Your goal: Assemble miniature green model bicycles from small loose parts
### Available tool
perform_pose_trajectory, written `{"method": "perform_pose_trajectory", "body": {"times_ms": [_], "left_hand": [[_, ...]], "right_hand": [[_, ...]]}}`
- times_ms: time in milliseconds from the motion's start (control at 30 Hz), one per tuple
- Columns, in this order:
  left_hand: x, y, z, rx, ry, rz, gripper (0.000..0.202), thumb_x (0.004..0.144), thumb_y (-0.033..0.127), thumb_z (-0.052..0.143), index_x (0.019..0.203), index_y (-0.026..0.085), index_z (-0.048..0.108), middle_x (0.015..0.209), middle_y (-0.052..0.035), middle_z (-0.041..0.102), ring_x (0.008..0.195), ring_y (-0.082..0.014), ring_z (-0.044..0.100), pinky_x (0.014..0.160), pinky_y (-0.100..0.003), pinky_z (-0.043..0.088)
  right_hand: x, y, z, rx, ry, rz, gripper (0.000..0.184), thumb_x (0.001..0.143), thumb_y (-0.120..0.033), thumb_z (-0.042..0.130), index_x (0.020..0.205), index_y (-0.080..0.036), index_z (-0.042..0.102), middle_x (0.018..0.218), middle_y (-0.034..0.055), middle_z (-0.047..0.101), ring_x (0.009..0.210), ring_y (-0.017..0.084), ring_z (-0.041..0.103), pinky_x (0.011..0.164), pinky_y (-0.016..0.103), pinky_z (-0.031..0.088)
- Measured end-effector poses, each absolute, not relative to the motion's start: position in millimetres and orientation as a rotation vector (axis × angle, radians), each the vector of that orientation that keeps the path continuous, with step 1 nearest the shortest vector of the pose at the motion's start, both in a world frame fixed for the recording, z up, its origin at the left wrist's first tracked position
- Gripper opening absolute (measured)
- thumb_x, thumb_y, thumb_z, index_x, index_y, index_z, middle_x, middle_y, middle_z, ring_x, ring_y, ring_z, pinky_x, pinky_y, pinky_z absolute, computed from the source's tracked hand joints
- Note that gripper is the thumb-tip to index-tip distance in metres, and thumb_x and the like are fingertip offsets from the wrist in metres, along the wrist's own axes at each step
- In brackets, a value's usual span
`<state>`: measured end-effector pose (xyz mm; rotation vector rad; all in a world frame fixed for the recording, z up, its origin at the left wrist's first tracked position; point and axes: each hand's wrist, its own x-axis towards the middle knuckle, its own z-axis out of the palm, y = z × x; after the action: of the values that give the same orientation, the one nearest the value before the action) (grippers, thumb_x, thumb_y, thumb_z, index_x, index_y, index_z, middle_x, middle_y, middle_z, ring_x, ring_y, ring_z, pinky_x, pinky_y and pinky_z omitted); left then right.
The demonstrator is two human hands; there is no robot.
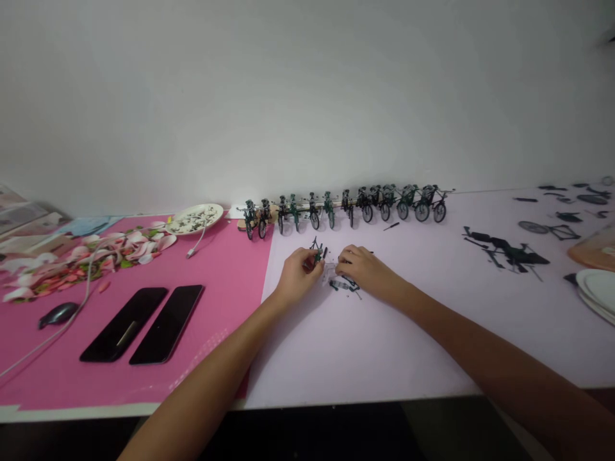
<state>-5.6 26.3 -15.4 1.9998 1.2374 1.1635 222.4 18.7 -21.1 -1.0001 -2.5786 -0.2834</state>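
My left hand (298, 274) pinches a small dark green model bicycle frame (318, 255) between thumb and fingers, with a thin forked part sticking up from it. Close beside it, my right hand (360, 267) is curled down with fingers together at the tabletop; what its fingertips hold, if anything, is too small to make out. Between and below the hands lie loose small bicycle parts (342, 285), dark and grey. Behind the hands, several finished-looking miniature bicycles (368, 208) stand in a row along the wall.
Two black phones (166, 325) lie on the pink sheet (230, 307) at left, near a mouse (58, 315), artificial petals (129, 248) and a plate of small pieces (211, 214). More dark parts (509, 251) and white plates (598, 288) are at right. A thin dark stick (391, 226) lies behind.
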Motion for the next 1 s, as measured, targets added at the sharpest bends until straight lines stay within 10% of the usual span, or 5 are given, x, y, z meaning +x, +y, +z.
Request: {"method": "perform_pose_trajectory", "body": {"times_ms": [1000], "left_hand": [[-8.2, 29.4, -18.7, 2.234, 1.133, 1.075, 0.035, 0.097, 0.025, 0.052, 0.128, 0.019, 0.067, 0.102, -0.0086, 0.062, 0.092, -0.0213, 0.062, 0.089, -0.037, 0.052]], "right_hand": [[218.2, 8.2, -9.2, -1.059, -2.329, 0.028, 0.022, 0.099, -0.006, 0.035, 0.093, -0.023, 0.047, 0.099, 0.0083, 0.059, 0.097, 0.025, 0.048, 0.084, 0.037, 0.042]]}}
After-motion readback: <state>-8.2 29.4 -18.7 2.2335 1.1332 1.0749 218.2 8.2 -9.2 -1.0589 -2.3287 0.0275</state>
